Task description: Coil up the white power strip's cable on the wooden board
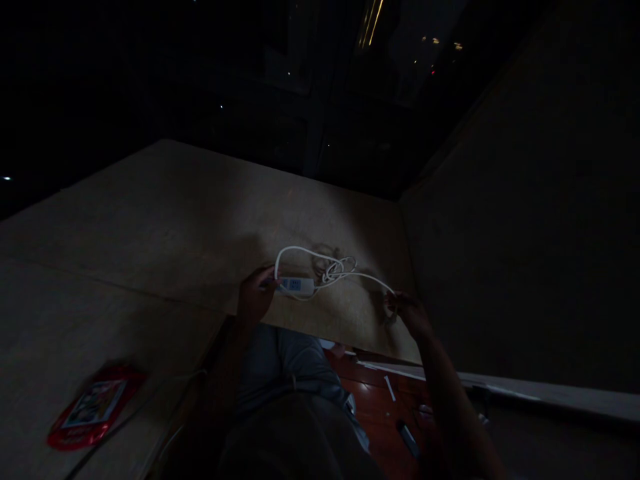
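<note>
While holding the white cable [300, 248] near the left end of the power strip [307, 287], with the left hand [256, 300] closed narrow, also pinching the same cable with the right hand [409, 311], well to the right of the strip. Cannot tell, in such dim light, whether also gripping the strip with the left fingers, nor whether enclosing the cable's end in the right hand. Can see blue-grey sockets [295, 285] on the strip, over a pale ledge [215, 193], and loose cable loops [333, 271] in a tangle just right of the strip. Can also make out a glossy red packet [95, 405] well to the lower left of the strip, and trousers [300, 357] just below the strip.
</note>
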{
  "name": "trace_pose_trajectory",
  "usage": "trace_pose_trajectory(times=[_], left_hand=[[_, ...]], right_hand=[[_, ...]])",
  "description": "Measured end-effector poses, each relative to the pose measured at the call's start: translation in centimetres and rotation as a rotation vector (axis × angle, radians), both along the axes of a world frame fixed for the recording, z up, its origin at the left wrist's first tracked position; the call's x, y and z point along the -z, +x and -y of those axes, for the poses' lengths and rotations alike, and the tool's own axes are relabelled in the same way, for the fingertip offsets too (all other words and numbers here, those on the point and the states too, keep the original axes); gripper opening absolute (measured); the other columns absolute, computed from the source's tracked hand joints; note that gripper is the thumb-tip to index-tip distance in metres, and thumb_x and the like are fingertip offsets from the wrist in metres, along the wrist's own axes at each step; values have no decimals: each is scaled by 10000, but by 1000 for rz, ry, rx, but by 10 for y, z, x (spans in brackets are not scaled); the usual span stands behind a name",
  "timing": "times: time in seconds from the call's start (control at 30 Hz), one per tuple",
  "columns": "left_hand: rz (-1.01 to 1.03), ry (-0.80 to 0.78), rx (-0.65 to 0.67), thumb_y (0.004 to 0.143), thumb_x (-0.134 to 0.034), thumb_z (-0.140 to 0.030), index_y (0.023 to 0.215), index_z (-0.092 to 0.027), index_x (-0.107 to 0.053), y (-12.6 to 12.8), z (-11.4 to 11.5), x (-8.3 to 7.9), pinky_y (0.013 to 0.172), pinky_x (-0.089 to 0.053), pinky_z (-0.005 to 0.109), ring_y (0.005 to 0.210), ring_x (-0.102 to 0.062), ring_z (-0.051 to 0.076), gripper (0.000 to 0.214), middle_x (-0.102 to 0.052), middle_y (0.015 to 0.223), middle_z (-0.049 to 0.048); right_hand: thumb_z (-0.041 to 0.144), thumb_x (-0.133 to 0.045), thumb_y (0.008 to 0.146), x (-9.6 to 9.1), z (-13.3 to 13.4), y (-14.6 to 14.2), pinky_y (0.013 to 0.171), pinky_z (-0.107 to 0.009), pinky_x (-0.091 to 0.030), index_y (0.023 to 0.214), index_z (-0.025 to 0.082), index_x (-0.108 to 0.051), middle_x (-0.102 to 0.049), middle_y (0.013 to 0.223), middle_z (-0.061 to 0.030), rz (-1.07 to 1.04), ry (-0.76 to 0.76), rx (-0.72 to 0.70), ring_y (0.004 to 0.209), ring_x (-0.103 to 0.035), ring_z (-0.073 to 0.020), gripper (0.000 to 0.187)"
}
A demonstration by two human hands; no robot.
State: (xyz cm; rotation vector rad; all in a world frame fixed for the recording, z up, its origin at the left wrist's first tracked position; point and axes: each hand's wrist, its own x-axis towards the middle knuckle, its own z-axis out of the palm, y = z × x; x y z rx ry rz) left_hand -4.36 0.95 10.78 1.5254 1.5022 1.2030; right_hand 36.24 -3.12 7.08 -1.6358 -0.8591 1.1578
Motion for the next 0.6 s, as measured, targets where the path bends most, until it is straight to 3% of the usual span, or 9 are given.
trace_pose_trajectory(times=[0.27, 0.47, 0.6], left_hand=[[-9, 180, 47, 794, -660, -371, 976, -210, -745, 28, 0, -16, 794, -527, 281, 838, -660, 192, 257, -719, 936, 56], [79, 208, 146, 794, -678, -325, 943, -212, -748, 50, -1, -23, 786, -528, 284, 833, -664, 184, 201, -724, 929, 55], [161, 162, 198, 780, -681, -291, 938, -200, -732, 66, -2, -26, 739, -527, 274, 794, -658, 172, 189, -710, 883, 51]], right_hand=[[461, -798, 550, 2, 4, 2, 698, -334, -515, 773, 217, -717, -713, 792, -53, 31, 10, 5, 725, -652, -211, 341], [435, -821, 505, 3, 0, -4, 671, -305, -492, 752, 201, -713, -701, 744, -29, 19, -4, 38, 673, -637, -175, 357], [465, -793, 548, 2, 0, -7, 667, -303, -480, 740, 197, -700, -697, 742, -35, 39, 7, 5, 693, -638, -183, 343]])
